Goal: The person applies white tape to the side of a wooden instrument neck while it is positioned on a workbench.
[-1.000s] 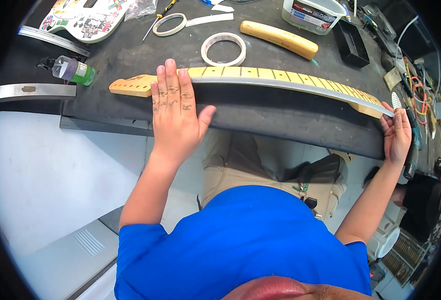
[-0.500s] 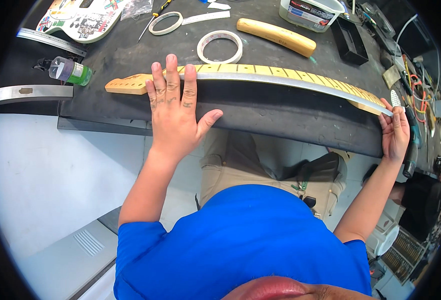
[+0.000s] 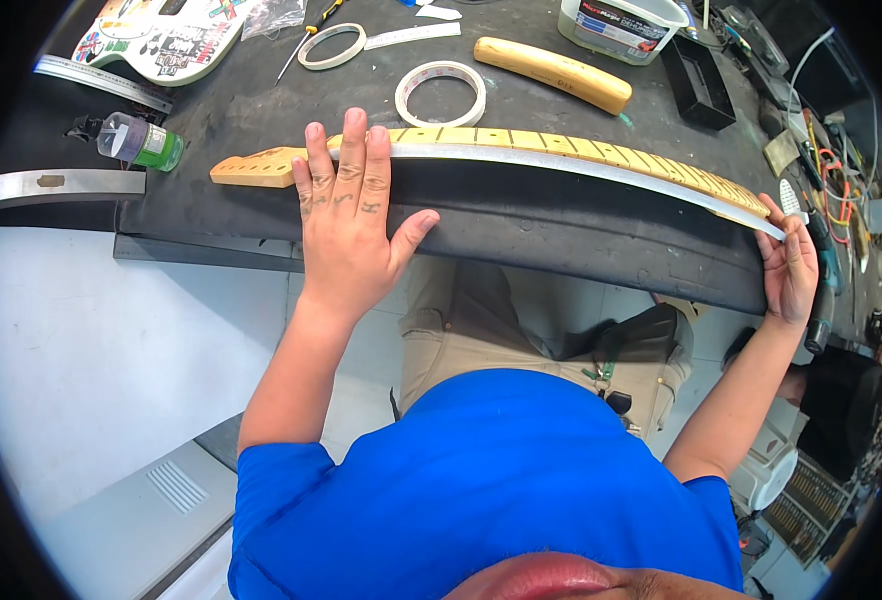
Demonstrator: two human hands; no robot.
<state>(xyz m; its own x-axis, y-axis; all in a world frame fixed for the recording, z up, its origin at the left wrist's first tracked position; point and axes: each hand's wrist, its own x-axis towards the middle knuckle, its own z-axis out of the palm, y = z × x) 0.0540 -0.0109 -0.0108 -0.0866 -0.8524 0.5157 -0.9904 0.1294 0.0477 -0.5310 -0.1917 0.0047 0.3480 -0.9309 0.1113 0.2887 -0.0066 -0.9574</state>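
A maple guitar neck (image 3: 581, 147) lies across the dark bench, its headstock (image 3: 253, 168) to the left. Along its near side runs a long silvery metal straightedge (image 3: 561, 162). My left hand (image 3: 349, 225) lies palm down near the headstock end, fingers stretched out over the straightedge and neck, thumb spread to the right. At the far right end, the fingers of my right hand (image 3: 791, 262) are closed on the tip of the straightedge, beside the neck's heel end. My left fingers hide part of the neck by the nut.
Behind the neck lie a masking tape roll (image 3: 441, 95), another tape ring (image 3: 332, 46), a screwdriver (image 3: 311, 32) and a curved wooden block (image 3: 553, 75). A green spray bottle (image 3: 141, 143) lies left. A plastic tub (image 3: 621, 30), black tray (image 3: 699, 84) and tangled tools stand right.
The straightedge's right part has shifted slightly toward me and now covers more of the heel's wood. My left fingers have drawn a little closer together, shifting slightly right.
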